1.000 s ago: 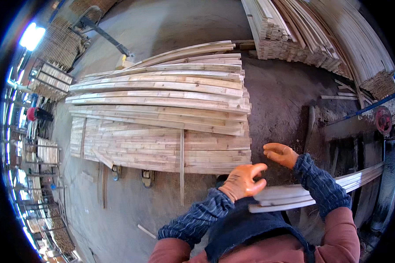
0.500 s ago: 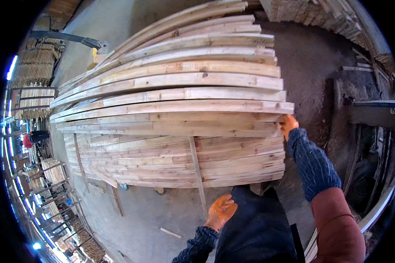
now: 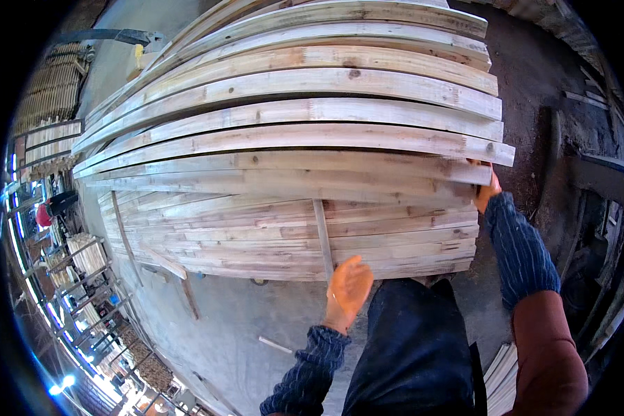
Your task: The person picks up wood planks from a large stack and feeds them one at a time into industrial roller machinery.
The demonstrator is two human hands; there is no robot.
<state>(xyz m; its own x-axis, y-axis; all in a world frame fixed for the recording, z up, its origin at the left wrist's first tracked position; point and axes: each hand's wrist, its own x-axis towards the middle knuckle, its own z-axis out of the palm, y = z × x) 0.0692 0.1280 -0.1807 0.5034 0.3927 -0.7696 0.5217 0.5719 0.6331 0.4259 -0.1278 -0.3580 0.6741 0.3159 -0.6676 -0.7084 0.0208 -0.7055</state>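
Long pale wooden boards lie side by side across a large stack. My right hand [image 3: 489, 188], in an orange glove, closes round the right end of a wooden board [image 3: 388, 182] at the near side of the upper layer; its fingers are partly hidden behind the end. That end looks smeared by motion. My left hand [image 3: 350, 284], also gloved in orange, is held over the near edge of the lower boards [image 3: 270, 239], with nothing in it and its fingers loosely extended. Close by, a thin wooden strip [image 3: 324, 239] lies crosswise on the lower layer.
A second crosswise strip [image 3: 125, 225] lies farther left. On the concrete floor [image 3: 222, 312] is a small stick [image 3: 275, 344]. Racks of stacked timber [image 3: 48, 90] line the left side, where a person in red [image 3: 45, 215] is visible. More timber lies at the right.
My view has shifted closer to the boards. My left hand has risen toward the lower layer's near edge. My right hand stays at the board's end, which has moved slightly.
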